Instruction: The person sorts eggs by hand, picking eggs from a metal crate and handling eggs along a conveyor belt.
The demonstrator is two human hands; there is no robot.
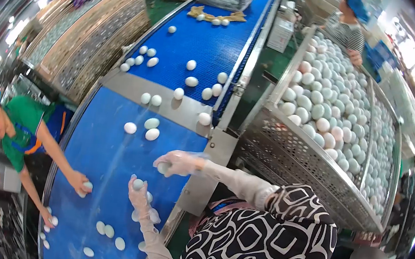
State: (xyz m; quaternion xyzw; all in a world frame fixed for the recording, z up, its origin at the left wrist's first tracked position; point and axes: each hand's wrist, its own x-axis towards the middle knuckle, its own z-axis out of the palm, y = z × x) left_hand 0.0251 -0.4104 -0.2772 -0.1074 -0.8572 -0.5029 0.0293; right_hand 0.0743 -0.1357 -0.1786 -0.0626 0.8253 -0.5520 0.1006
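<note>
My left hand [140,199], in a clear thin glove, is closed around a pale egg [137,184] above the lower blue belt [97,153]. More eggs lie beside and partly behind this hand and wrist. My right hand [179,164], gloved too, curls around another pale egg [163,168] near the belt's right side. Just beyond my hands, a loose group of eggs [152,134] rests on the belt. Several others, such as a white egg [120,243], are scattered toward the bottom of the view.
Across the belt, a co-worker in green touches eggs with both hands [78,182]. A perforated metal crate [311,159] heaped with eggs stands at right, with a person behind it. A metal plate [140,90] joins the upper belt [217,46]. Stacked trays [100,35] stand upper left.
</note>
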